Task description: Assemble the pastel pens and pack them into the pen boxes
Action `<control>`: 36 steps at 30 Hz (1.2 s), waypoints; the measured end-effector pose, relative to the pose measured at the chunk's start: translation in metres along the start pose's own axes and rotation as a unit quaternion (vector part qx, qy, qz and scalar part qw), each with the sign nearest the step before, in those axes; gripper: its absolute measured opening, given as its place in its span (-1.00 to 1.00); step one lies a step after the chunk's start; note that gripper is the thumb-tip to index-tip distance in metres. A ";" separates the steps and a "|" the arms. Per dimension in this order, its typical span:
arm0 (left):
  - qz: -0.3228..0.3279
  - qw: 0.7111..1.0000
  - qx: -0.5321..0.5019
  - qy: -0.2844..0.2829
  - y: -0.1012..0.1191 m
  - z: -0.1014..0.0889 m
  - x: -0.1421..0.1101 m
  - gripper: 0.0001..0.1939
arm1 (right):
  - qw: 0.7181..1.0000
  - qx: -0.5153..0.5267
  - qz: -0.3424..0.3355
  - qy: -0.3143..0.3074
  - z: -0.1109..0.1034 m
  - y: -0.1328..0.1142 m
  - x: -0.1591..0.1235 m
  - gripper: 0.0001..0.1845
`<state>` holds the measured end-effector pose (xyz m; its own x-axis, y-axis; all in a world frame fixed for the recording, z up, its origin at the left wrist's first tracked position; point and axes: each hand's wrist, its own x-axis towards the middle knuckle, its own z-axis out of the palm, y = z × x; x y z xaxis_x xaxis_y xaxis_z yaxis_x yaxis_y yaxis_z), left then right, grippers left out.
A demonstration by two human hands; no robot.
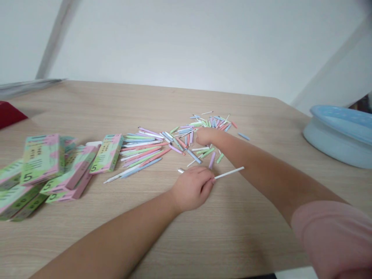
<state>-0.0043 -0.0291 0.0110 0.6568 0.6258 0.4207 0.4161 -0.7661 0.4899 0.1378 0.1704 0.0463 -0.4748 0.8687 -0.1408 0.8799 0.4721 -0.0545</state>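
My left hand (193,189) is closed around a thin white pen refill (229,173), which sticks out to the right of the fingers. A small silvery tip (180,170) shows just past the hand's far-left side. Farther out, my right hand (204,136) reaches into a loose heap of short pastel pen caps and barrels (213,122). Its fingers are bent down and partly hidden, so what they pinch cannot be made out. Left of the heap lies a spread of long pastel pens (142,149), roughly side by side.
Several pastel cartons (43,159) marked "5" are stacked at the left, and one carton (107,153) lies beside the pens. A red object (11,114) is at the left edge. On the right stands a light blue basin (337,143). A white wall rises behind the wooden table (130,100).
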 end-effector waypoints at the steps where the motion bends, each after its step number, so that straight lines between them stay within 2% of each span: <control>1: -0.002 1.000 -0.001 0.000 0.000 0.000 0.000 -0.75 | 1.000 0.005 0.002 0.010 -0.001 0.002 -0.007 -0.91; 4: -0.013 1.000 -0.004 0.000 0.000 0.000 0.000 -0.74 | 0.997 0.033 0.026 0.068 -0.004 0.010 -0.041 -0.76; 7: -0.026 1.000 -0.003 0.003 -0.001 0.001 0.001 -0.74 | 0.983 0.114 0.043 0.136 0.001 0.020 -0.092 -0.63; 9: -0.042 0.999 0.018 0.006 -0.001 0.002 0.002 -0.74 | 0.929 0.313 0.030 0.198 0.011 0.025 -0.130 -0.69; 12: -0.072 0.994 0.077 0.011 -0.001 0.002 0.003 -0.76 | 0.836 0.514 0.033 0.191 0.034 0.033 -0.177 -0.67; 13: -0.079 0.992 0.093 0.016 -0.001 0.001 0.003 -0.76 | 0.807 0.559 0.040 0.187 0.043 0.034 -0.188 -0.65; 15: -0.090 0.989 0.108 0.040 -0.002 0.001 0.003 -0.77 | 0.765 0.613 0.061 0.186 0.059 0.035 -0.202 -0.62; 17: -0.092 0.988 0.090 0.081 -0.004 0.001 0.004 -0.77 | 0.748 0.629 0.069 0.199 0.070 0.031 -0.206 -0.63; 19: -0.085 0.988 0.034 0.122 -0.006 0.001 0.004 -0.76 | 0.750 0.626 0.054 0.208 0.074 0.021 -0.207 -0.65; 21: -0.082 0.985 -0.041 0.143 -0.006 0.003 0.004 -0.75 | 0.771 0.599 0.021 0.216 0.072 0.006 -0.207 -0.66; 23: -0.097 0.980 -0.108 0.139 -0.005 0.005 0.004 -0.74 | 0.813 0.528 -0.010 0.245 0.066 -0.010 -0.210 -0.67; 26: -0.130 0.962 -0.218 0.101 -0.002 0.008 0.005 -0.69 | 0.875 0.385 -0.051 0.288 0.060 -0.029 -0.217 -0.72; 28: -0.153 0.936 -0.306 0.079 0.000 0.011 0.006 -0.64 | 0.897 0.321 -0.087 0.291 0.060 -0.036 -0.221 -0.70; 31: -0.196 0.887 -0.409 0.087 0.005 0.014 0.006 -0.59 | 0.911 0.260 -0.118 0.297 0.063 -0.038 -0.224 -0.61; 34: -0.239 0.849 -0.461 0.099 0.010 0.018 0.006 -0.59 | 0.921 0.200 -0.121 0.313 0.065 -0.036 -0.224 -0.61; 36: -0.257 0.834 -0.479 0.095 0.012 0.020 0.005 -0.58 | 0.928 0.162 -0.115 0.315 0.064 -0.035 -0.223 -0.66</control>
<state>0.0171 -0.0382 0.0038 0.3971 0.9170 0.0368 -0.1410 0.0213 0.9898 0.2141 -0.0498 0.0162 -0.4775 0.7143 0.5116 0.6649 0.6744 -0.3210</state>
